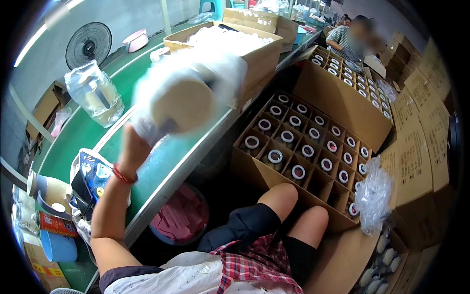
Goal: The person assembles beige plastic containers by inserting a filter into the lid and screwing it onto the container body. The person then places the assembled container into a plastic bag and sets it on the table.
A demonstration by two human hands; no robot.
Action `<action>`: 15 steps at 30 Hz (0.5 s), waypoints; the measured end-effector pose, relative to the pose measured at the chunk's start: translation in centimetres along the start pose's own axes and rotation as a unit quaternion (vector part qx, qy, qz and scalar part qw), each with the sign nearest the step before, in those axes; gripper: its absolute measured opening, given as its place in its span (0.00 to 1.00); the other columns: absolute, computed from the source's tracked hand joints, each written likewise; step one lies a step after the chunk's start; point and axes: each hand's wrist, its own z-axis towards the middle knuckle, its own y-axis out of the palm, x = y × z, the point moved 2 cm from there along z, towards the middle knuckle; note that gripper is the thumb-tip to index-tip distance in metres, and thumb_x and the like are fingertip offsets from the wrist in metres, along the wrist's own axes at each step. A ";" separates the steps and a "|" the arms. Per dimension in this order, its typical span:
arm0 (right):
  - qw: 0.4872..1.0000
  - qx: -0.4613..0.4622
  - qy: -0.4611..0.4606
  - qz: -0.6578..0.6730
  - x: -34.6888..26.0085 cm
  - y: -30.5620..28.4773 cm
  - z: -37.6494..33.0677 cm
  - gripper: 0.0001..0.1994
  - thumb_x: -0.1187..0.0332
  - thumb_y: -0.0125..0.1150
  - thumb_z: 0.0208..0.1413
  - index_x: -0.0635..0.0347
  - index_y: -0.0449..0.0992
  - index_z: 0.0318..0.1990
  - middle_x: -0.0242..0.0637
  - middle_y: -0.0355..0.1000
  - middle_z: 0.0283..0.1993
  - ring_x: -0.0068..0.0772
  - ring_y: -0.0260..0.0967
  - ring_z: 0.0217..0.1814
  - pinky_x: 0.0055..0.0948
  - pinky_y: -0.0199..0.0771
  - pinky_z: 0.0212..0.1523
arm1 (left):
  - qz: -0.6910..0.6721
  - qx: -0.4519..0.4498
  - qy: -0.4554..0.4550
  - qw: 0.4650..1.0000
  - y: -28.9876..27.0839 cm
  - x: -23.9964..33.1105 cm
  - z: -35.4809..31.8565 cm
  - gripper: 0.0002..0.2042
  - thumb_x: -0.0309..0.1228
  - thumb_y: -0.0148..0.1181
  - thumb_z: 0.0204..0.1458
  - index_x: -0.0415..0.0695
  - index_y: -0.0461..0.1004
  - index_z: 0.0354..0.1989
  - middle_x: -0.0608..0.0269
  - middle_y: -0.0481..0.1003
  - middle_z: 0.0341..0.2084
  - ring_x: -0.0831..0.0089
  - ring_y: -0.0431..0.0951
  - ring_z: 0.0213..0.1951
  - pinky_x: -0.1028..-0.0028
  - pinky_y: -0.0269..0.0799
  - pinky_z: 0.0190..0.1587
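Holding a clear bag (196, 68) in the air above the green bench (147, 171), our left hand (145, 132) looks closed on its lower left edge, though blur hides how the fingers lie. Blur also smears the round tan thing (183, 105) inside; we cannot tell its kind. Our right hand is out of sight, its state unknown to us. The bag partly covers an open carton (262, 61). Crumpled plastic (374, 196) hides one corner of the divided box (249, 169).
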 end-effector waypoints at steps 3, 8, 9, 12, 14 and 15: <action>1.000 -0.003 -0.005 -0.026 -2.8 -0.9 0.8 0.20 0.65 0.56 0.59 0.60 0.68 0.58 0.43 0.68 0.58 0.42 0.65 0.60 0.36 0.65 0.58 | -0.058 0.187 -0.240 0.951 -5.5 -10.3 3.3 0.14 0.36 0.63 0.52 0.40 0.77 0.43 0.64 0.78 0.32 0.74 0.75 0.27 0.76 0.72 0.24; 0.997 0.017 0.001 -0.070 -6.1 -4.7 0.6 0.22 0.63 0.56 0.59 0.60 0.67 0.59 0.44 0.67 0.59 0.43 0.64 0.60 0.37 0.65 0.59 | -0.077 0.266 -0.333 0.901 -9.1 -18.9 9.0 0.35 0.56 0.64 0.46 0.38 0.71 0.52 0.58 0.75 0.43 0.72 0.76 0.41 0.72 0.76 0.27; 0.997 0.019 0.000 -0.076 -6.9 -5.2 0.7 0.22 0.63 0.56 0.59 0.60 0.67 0.59 0.44 0.67 0.59 0.43 0.64 0.60 0.37 0.65 0.59 | -0.060 0.255 -0.375 0.889 -9.8 -22.2 9.7 0.39 0.58 0.65 0.44 0.39 0.67 0.57 0.57 0.72 0.49 0.68 0.73 0.46 0.70 0.76 0.28; 0.995 0.033 0.005 -0.097 -8.9 -7.0 -0.4 0.23 0.62 0.56 0.59 0.60 0.66 0.60 0.45 0.66 0.59 0.44 0.64 0.61 0.37 0.65 0.59 | -0.069 0.301 -0.419 0.854 -7.8 -27.3 11.4 0.41 0.57 0.67 0.42 0.45 0.62 0.61 0.59 0.69 0.53 0.63 0.72 0.48 0.69 0.77 0.30; 0.993 0.038 0.008 -0.113 -10.2 -7.8 -0.8 0.24 0.61 0.56 0.59 0.60 0.65 0.60 0.45 0.66 0.60 0.44 0.64 0.61 0.37 0.65 0.59 | -0.083 0.286 -0.434 0.850 -7.0 -30.5 11.3 0.38 0.57 0.66 0.43 0.45 0.66 0.57 0.60 0.71 0.50 0.64 0.72 0.49 0.68 0.77 0.30; 0.992 0.042 0.011 -0.121 -10.8 -8.2 -1.3 0.24 0.61 0.56 0.59 0.60 0.65 0.61 0.45 0.66 0.60 0.44 0.64 0.61 0.38 0.65 0.59 | -0.088 0.275 -0.440 0.850 -6.5 -32.4 11.3 0.37 0.57 0.66 0.44 0.44 0.68 0.56 0.60 0.72 0.49 0.64 0.72 0.49 0.67 0.77 0.30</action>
